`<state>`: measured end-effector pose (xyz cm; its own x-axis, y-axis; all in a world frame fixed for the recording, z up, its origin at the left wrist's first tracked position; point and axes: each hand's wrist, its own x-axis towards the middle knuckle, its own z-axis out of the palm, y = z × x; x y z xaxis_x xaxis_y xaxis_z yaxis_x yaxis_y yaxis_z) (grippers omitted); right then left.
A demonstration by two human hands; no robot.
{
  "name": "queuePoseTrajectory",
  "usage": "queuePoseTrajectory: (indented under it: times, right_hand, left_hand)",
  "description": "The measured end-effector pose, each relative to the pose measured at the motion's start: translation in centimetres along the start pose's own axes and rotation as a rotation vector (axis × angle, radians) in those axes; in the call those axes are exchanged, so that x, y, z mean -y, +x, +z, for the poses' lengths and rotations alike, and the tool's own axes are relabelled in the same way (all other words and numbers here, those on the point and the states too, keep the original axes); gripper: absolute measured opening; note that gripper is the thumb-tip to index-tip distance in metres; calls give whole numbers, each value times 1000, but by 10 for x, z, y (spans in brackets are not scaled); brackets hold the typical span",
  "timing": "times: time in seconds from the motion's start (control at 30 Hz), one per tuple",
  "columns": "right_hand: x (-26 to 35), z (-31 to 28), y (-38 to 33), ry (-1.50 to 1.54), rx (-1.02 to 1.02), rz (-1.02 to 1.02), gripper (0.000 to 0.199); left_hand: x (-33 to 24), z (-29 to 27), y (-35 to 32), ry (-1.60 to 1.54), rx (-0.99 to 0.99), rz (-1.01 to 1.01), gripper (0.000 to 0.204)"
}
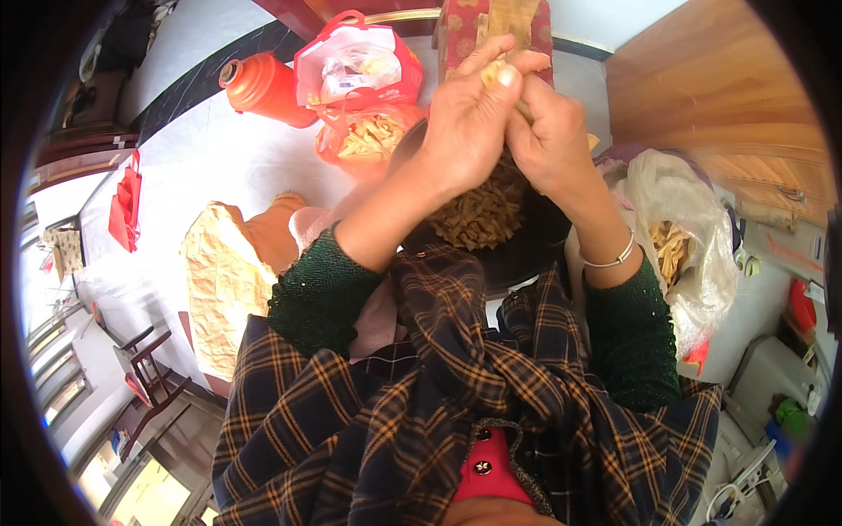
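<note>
Left hand [465, 127] and right hand [554, 131] together, both clamped on a pale yellowish piece [492, 73] (mostly hidden in the grip), held up over brown strips [478, 213] in a dark basin [537, 238].

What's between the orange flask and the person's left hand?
Between the orange flask and left hand, the head view shows a red-and-white bag and a translucent red bag of pale strips.

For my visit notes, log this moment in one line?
left hand: pinching small pale-yellow piece; right hand: close alongside; below: heaped brown strips, dark basin
</note>
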<state>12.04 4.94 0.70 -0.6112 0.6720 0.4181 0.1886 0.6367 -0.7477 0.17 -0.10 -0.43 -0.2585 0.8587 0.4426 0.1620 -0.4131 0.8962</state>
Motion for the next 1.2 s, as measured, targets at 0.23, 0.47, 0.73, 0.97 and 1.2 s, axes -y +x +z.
queuePoseTrajectory:
  times: [0.23, 0.47, 0.73, 0.97, 1.2]
  right_hand:
    - [-8, -7, 2, 428, 34, 398, 16]
    - [-15, -19, 0, 1301, 388, 906, 26]
    - [-9, -14, 3, 584, 197, 426, 11]
    - [-28, -22, -2, 1326, 383, 576, 15]
    - [-23, -15, 0, 1253, 163, 610, 15]
  left_hand:
    - [-4, -12, 8, -31, 56, -414, 33]
    - [-2, -14, 5, 399, -6, 293, 8]
    - [4, -23, 8, 19, 9, -385, 8]
    - [7, -26, 10, 168, 66, -396, 5]
    - [1, -29, 6, 411, 118, -160, 2]
